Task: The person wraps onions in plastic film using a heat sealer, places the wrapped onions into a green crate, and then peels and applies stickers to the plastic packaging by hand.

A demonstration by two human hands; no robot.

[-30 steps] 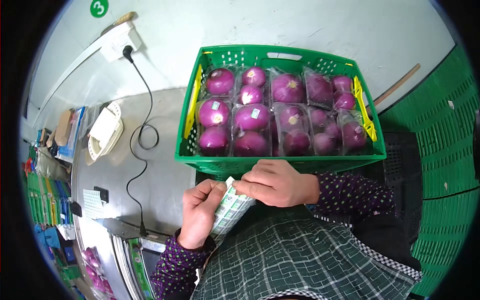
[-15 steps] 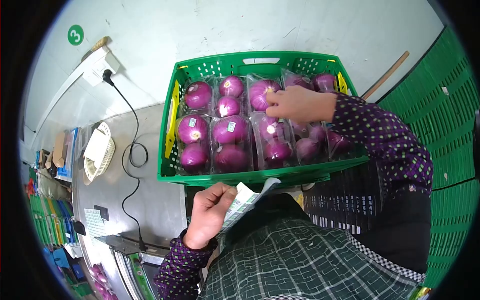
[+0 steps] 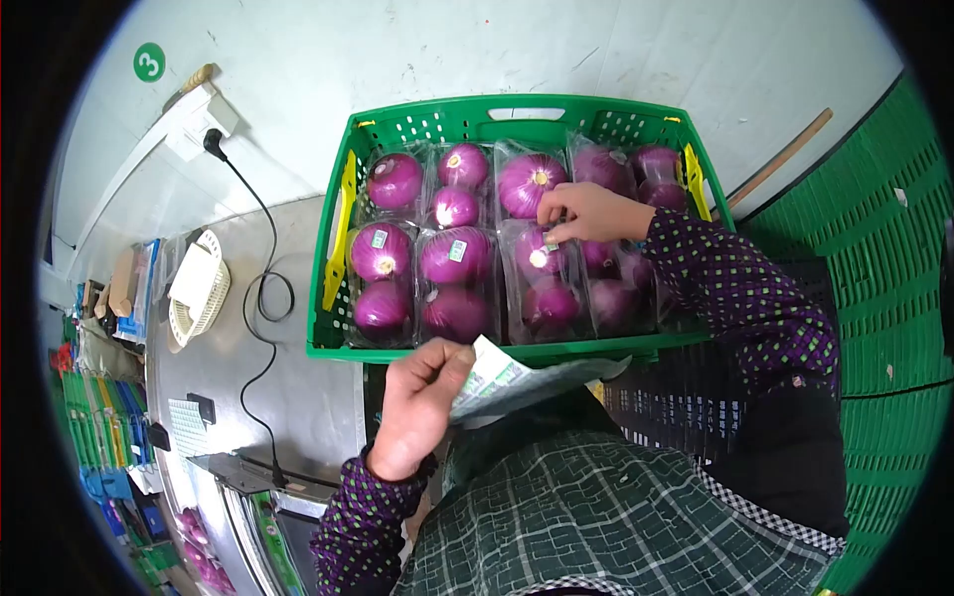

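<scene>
A green plastic crate holds several clear packs of purple onions. My right hand reaches into the crate, its fingertips pressing a small sticker onto the wrap of a middle pack. Two packs on the left carry stickers. My left hand is below the crate's near rim and holds a sheet of green-and-white stickers.
The crate rests at the edge of a steel table. On the table lie a black cable, a white basket and a sticker sheet. Stacked green crates stand at the right. A wall socket is at upper left.
My right hand left the sticker sheet, reached into the crate and now presses on a pack slightly nearer than half a second ago. The left hand kept hold of the sheet.
</scene>
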